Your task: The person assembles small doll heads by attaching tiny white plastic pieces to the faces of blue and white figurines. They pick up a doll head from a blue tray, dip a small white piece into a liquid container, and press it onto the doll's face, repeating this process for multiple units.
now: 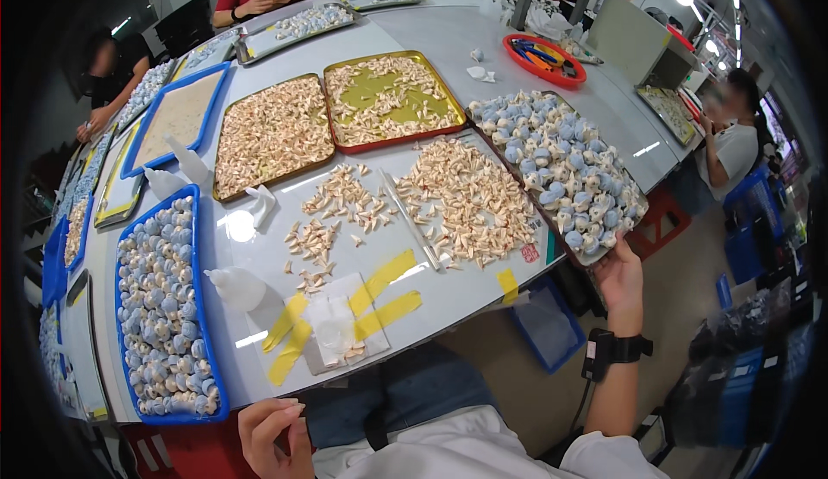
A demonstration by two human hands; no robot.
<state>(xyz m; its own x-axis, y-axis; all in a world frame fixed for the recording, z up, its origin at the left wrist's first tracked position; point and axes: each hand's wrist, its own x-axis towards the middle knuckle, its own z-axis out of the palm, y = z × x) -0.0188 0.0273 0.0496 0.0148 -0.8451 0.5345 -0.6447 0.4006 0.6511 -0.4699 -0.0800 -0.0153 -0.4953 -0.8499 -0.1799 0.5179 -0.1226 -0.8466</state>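
At the table's right edge, my right hand [621,279] holds the near corner of a metal tray [640,212], its thumb up by the rim and other fingers partly hidden. Round pieces in light blue and cream [552,156] fill that tray. My left hand [274,438] is low in front of my body, off the table, with fingers curled toward the thumb; anything pinched there is too small to make out. Nearest to it are a blue tray [226,406] of similar round pieces and a white pad [336,328] fixed with yellow tape.
Small pointed cream pieces [466,207] lie in heaps beside a silver rod [410,220]. Two metal trays [332,141] hold more. White squeeze bottles [237,288] stand at left; a red basket [545,61] of tools stands far right. Several people sit around the tables.
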